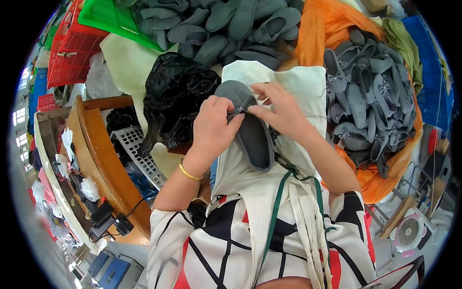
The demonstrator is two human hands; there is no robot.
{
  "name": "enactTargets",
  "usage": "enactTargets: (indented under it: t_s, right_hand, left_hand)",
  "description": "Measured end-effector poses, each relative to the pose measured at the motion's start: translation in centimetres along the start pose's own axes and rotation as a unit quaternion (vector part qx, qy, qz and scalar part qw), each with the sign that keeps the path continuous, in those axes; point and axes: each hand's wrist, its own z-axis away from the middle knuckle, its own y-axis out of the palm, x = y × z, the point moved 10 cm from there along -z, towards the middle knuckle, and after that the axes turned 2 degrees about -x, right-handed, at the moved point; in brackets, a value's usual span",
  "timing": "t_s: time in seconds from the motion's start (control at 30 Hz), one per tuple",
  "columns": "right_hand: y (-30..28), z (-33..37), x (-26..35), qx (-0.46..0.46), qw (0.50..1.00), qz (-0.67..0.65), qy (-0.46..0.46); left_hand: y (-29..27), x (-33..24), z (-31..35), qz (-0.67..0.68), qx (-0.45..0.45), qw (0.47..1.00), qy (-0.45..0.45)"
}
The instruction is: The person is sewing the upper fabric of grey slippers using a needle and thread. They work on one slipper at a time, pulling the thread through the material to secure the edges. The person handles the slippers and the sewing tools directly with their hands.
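A grey slip-on shoe lies over the white cloth on my lap, its sole end toward the top of the view and its opening toward me. Across its upper sits a small grey bow with a tiny shiny piece at its centre. My left hand is closed on the shoe's left side, thumb and fingers pinching beside the bow. From the right, my right hand pinches the bow's other side with thumb and bent fingers. What lies under the fingertips is hidden.
Grey shoes with bows fill an orange bag at right. More grey shoes are heaped ahead, beside a green crate. A black plastic bag and wooden table stand left. Green cord hangs down my apron.
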Motion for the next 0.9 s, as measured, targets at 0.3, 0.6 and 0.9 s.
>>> enactTargets:
  t_s: [0.3,0.6,0.9]
  right_hand:
    - [3.0,0.9,0.0,0.033,0.990,0.090,-0.099]
    - [4.0,0.3,-0.2,0.071,0.985,0.130,-0.093]
    - [4.3,1.1,-1.4,0.171,0.975,0.143,0.014]
  left_hand:
    - [0.9,1.3,1.8,0.016,-0.058,0.998,0.019]
    - [2.2,3.4,1.6,0.129,-0.011,0.990,-0.047]
    - [3.1,5.5,1.3,0.233,0.071,0.956,-0.163]
